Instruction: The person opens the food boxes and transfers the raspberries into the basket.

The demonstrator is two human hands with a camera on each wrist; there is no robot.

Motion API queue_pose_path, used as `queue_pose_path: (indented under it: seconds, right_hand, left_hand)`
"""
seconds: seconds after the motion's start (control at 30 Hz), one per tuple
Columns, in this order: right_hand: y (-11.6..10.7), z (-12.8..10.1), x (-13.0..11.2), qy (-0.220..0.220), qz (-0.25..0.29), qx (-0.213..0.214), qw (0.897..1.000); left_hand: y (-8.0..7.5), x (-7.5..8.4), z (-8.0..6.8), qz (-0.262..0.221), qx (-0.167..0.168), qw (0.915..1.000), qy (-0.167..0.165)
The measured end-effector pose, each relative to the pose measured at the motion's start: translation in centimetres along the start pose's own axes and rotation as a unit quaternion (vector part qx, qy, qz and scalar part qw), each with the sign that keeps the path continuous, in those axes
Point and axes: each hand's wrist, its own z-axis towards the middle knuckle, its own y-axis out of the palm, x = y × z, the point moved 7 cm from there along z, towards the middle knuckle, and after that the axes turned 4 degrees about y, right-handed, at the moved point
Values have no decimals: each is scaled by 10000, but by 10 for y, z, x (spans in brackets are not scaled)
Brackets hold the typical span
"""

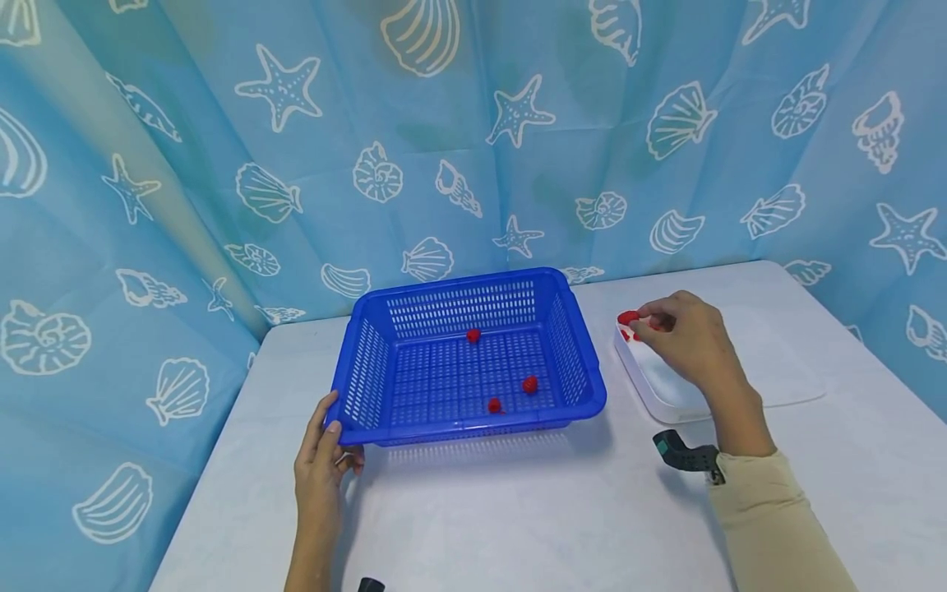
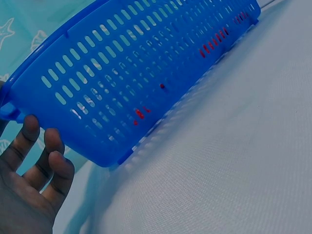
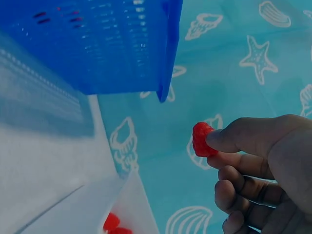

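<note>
A blue plastic basket (image 1: 466, 423) with slotted walls stands on the white table, holding a few red raspberries (image 1: 530, 384) spread over its floor. At its near left corner my left hand (image 1: 320, 460) grips the rim, thumb on top and other fingers below. My right hand (image 1: 688, 337) is over the far left corner of a white container (image 1: 651, 395). Between thumb and index finger it pinches one red raspberry (image 3: 202, 139), seen closely in the right wrist view. More raspberries (image 3: 112, 222) lie in the container, partly hidden by its wall in that view.
A blue curtain (image 1: 325, 205) printed with white shells and starfish hangs behind and to the sides of the table (image 1: 488, 518). The basket stands left of the container, with a strip of tabletop between. A black wrist mount (image 1: 684, 454) sticks out from the right sleeve.
</note>
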Motion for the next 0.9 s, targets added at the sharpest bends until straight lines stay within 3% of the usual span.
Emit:
queue_pose_path:
  seconds: [0.5, 0.9]
  right_hand:
    - [-1, -13, -35, -804, 147, 123, 9966]
    - [6, -19, -52, -855, -7, -75, 9963]
  left_hand:
    - [0, -1, 1, -16, -22, 10000, 3]
    - [-1, -2, 2, -83, -4, 9999, 56]
